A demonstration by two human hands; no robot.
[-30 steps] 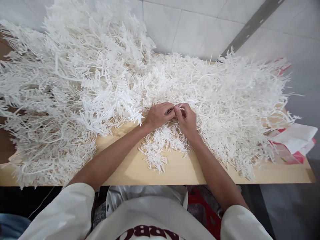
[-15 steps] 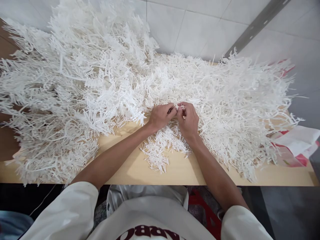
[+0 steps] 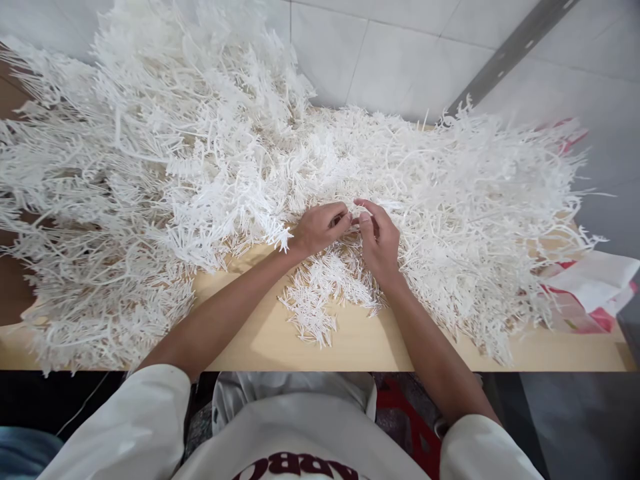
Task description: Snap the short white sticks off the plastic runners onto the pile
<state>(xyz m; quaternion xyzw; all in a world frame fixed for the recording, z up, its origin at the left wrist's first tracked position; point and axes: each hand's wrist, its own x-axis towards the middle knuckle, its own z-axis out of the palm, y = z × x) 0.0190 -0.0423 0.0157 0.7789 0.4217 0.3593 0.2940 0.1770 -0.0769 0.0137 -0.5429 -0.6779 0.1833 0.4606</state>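
Note:
My left hand [image 3: 321, 228] is closed in a pinch over the middle of the table, its fingertips on a thin white plastic piece [image 3: 361, 209] that is mostly hidden. Close beside it on the right, my right hand [image 3: 382, 243] has its thumb and forefinger apart, near the same piece. Below both hands lies a small heap of short white plastic sticks [image 3: 320, 293]. Large tangled piles of white branched plastic sprigs rise on the left [image 3: 125, 167] and on the right [image 3: 475, 207].
The pale wooden table [image 3: 250, 340] runs along a tiled wall [image 3: 400, 60] with a slanting metal bar [image 3: 505, 60]. A white and pink plastic bag [image 3: 595, 287] lies at the right end. Brown cardboard [image 3: 15, 287] shows at the left, and a red stool [image 3: 417, 433] below the table.
The thumb and forefinger of my right hand have parted, and that hand has drawn slightly away from my left. My left hand has shifted a little leftward, still pinched.

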